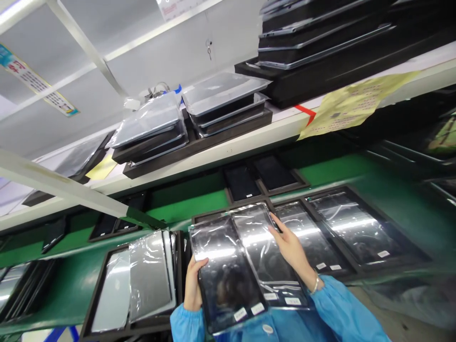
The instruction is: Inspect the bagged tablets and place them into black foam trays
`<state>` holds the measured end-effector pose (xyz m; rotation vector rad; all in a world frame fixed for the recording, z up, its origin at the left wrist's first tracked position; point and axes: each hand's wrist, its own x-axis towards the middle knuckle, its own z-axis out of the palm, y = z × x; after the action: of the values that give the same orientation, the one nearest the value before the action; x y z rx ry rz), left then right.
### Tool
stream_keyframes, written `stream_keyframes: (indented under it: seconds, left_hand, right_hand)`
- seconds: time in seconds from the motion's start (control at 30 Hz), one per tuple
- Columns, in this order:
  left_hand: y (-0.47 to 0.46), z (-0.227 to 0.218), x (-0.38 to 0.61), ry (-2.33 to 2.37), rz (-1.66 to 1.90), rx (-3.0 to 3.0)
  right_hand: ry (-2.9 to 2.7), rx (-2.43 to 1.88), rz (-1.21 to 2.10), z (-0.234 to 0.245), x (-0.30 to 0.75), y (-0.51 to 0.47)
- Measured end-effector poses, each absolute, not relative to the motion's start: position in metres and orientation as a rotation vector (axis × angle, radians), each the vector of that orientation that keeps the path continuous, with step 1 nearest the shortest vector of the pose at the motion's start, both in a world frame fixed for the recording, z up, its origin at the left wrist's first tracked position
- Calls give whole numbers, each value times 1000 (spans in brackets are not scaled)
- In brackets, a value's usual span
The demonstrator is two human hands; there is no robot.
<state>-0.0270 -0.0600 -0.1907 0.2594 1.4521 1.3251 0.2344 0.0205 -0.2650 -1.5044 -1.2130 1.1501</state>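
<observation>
My left hand [194,285] grips the left edge of a film-wrapped tablet [228,270], thumb over its dark glass front. Beside it and partly behind it is a second film-wrapped tablet [261,247]. My right hand [290,247] has that one by its upper right edge, fingers along the side. Both tablets are tilted, with small white labels at their lower ends. Under and behind them lies a dark foam tray [351,190], where more wrapped tablets [349,223] rest in compartments to the right.
To the left, another dark tray [101,285] holds silver panels [149,275] in clear film. A green conveyor belt [67,270] runs below a white shelf [228,152] stacked with wrapped tablets [228,92]. A white post [71,185] slants across the left. Yellow paper [356,104] hangs from the shelf.
</observation>
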Motion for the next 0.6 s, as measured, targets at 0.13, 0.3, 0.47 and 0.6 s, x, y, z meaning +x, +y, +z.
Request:
stream_keyframes:
  seconds: [0.13,0.3,0.47,0.6]
  left_hand:
    - [-52,-217,-62,1585,1359,333]
    - [-24,-244,-85,1630,1275,447]
    - [15,-287,-97,1777,1126,644]
    - [22,-328,-105,2013,942,862]
  right_hand:
    - [-1250,-1641,1006,-306,268,40]
    - [-1324,-1671,998,-354,274,72]
    - [-1431,-1630,1023,-394,252,85]
    - [-1523,-1560,938,-408,256,71]
